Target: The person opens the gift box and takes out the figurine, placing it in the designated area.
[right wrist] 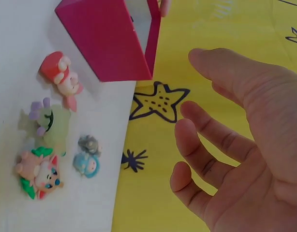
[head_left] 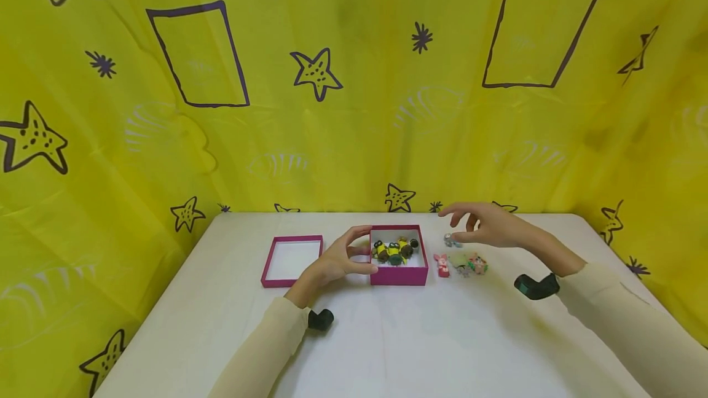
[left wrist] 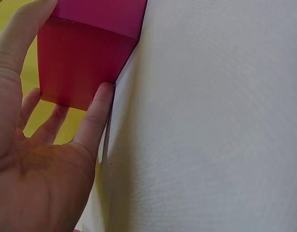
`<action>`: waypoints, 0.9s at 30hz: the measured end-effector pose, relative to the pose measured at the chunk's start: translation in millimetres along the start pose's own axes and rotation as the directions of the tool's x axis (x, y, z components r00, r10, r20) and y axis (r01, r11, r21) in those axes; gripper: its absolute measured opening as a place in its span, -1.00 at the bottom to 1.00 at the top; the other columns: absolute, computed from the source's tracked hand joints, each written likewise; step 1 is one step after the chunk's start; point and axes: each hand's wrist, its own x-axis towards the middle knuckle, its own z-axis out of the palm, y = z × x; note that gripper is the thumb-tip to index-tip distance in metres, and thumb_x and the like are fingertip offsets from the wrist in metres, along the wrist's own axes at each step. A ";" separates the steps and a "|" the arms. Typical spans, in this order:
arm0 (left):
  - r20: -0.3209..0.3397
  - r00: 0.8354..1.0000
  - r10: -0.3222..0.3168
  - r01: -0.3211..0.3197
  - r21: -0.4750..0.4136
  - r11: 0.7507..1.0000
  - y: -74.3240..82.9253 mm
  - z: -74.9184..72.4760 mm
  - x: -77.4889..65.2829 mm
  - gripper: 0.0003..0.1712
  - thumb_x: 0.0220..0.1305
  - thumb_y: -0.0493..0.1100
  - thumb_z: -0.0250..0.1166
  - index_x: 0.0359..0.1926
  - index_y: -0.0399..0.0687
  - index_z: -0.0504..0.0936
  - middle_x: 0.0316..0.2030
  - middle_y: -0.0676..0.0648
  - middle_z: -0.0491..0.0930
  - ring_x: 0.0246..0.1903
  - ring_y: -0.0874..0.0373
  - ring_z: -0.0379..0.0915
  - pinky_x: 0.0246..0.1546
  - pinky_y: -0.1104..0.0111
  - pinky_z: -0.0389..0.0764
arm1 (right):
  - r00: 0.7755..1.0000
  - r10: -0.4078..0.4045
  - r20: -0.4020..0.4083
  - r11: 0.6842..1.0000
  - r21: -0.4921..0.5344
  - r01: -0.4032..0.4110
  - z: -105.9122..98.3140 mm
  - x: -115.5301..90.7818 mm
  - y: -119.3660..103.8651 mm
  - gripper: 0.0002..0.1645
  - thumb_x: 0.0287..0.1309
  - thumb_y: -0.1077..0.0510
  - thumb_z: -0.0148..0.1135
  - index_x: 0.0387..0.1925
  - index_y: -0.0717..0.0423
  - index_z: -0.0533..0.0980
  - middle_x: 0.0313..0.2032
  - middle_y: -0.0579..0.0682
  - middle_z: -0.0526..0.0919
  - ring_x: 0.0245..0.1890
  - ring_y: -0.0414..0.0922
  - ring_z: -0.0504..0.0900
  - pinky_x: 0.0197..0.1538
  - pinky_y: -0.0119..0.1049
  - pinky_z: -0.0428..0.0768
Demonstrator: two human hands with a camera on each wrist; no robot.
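My left hand (head_left: pixel 334 261) holds the open magenta box (head_left: pixel 399 276) at its left side, thumb at the front corner and fingers reaching to the back. In the left wrist view, fingertips press the box wall (left wrist: pixel 81 63). Inside lie several yellow, green and brown figurines (head_left: pixel 394 254). My right hand (head_left: pixel 495 225) hovers to the right of the box, fingers loosely bent and holding nothing. Below it on the table are a small blue-and-grey figurine (right wrist: pixel 87 164), a pink long-eared figurine (right wrist: pixel 65 79), a pale green one with purple parts (right wrist: pixel 55 124) and a pink-and-green animal figurine (right wrist: pixel 41 173).
A shallow magenta lid (head_left: pixel 292 284) with a white inside lies left of the box, behind my left forearm. White cloth covers the table (head_left: pixel 420 343). A yellow curtain (head_left: pixel 354 140) with drawn stars hangs along the back and both sides.
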 end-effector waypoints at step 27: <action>-0.019 0.999 -0.032 0.032 0.000 0.999 1.5 0.4 0.4 0.00 0.13 -0.17 0.59 0.50 0.36 0.28 0.55 -0.01 0.19 0.37 -0.10 0.36 0.33 -0.17 0.37 | 0.998 -0.046 0.050 0.995 0.086 0.041 39.7 47.6 -23.1 -0.36 0.22 0.07 0.47 0.29 0.07 0.49 -0.13 0.04 0.72 -0.27 -0.06 0.60 -0.18 -0.22 0.63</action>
